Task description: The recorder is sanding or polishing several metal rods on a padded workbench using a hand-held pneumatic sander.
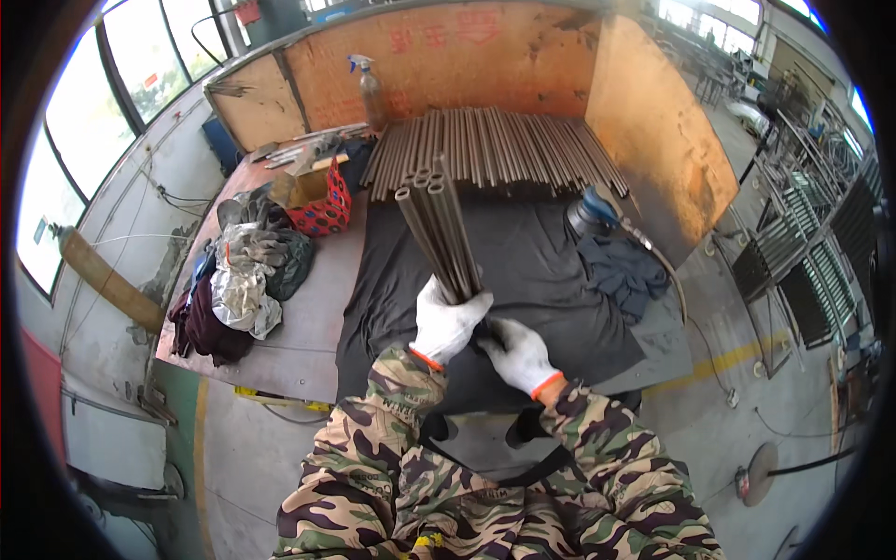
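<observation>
White gloves with orange cuffs cover both hands. My left hand (445, 320) is closed around a bundle of several metal tubes (435, 229), which stands tilted with its open upper ends leaning away and to the left. Just below and to the right, my right hand (521, 357) has its fingers curled at the lower end of the bundle. Something dark shows at its fingertips, but I cannot make out what it grips. Under the hands a black cloth (401, 280) is spread over the table. Beyond it, many more tubes (495, 149) lie side by side in a row.
Orange-brown boards (448, 61) wall the table's back and right. A spray bottle (371, 93) stands behind the tubes. At left are piled gloves and rags (247, 271) and a red patterned bag (327, 203). A blue-topped tool (595, 213) with a hose and dark cloth (627, 271) lies right.
</observation>
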Demonstrator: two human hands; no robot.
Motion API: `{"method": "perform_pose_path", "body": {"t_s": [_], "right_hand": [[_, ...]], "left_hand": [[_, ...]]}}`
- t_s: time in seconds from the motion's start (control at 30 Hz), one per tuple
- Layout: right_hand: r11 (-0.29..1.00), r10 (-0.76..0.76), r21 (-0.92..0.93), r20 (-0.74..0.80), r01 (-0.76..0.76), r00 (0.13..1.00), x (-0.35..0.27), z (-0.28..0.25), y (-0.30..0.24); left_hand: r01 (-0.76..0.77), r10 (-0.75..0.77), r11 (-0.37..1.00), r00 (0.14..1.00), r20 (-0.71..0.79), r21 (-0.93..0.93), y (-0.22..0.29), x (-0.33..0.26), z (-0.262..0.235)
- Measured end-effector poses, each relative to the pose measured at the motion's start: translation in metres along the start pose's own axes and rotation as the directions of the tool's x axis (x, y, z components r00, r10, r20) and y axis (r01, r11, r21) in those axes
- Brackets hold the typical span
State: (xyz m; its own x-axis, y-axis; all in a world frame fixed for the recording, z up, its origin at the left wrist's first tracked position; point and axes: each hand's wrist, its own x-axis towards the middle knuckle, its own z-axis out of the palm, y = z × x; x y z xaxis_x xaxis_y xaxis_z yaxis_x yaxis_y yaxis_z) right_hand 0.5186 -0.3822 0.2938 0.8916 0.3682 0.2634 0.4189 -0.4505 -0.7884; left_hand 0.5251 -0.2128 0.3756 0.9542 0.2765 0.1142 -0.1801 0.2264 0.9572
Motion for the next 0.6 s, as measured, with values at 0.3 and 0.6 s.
{"method": "perform_pose_path", "body": {"t_s": [0.3,0.6], "right_hand": [[0.848,-0.071,-0.521,0.062,0.093,0.996,0.011,-0.109,-0.008],[0.693,-0.058,-0.714,0.081,0.098,0.995,-0.046,-0.173,0.065]], "left_hand": [[-0.135,0.140,0.986,0.989,-0.050,0.102,0.023,-0.014,-0.008],[-0.135,0.151,0.986,0.970,-0.190,0.094,0.003,-0.006,-0.072]]}}
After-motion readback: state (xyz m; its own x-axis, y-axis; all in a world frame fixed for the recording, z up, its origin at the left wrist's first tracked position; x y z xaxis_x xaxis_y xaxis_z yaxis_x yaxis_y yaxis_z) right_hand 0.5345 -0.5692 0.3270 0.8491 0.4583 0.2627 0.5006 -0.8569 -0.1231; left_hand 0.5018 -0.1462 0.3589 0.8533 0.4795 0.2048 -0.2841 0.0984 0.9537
